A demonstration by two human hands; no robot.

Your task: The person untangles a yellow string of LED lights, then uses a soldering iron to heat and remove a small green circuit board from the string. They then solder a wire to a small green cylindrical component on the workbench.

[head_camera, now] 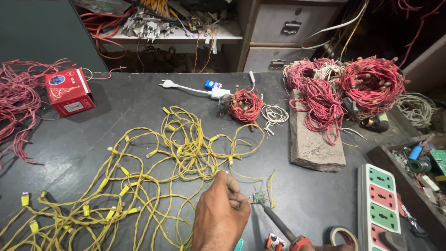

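A long yellow string of small lamps [186,148] lies tangled over the dark table [116,121]. My left hand [220,216] pinches one end of the yellow wire beside a tiny green circuit board [259,197]. A soldering iron [278,223] with a black shaft and a red collar points its tip at that board. My right hand [325,247] holds the iron's handle; only a sliver of the hand shows at the bottom edge.
A stone slab [316,144] under red wire coils [371,83] lies at the right, a small red coil [245,105] and a white plug [169,84] behind. A red box [69,91] is far left, a socket strip [381,204] and a tape roll [341,234] near right.
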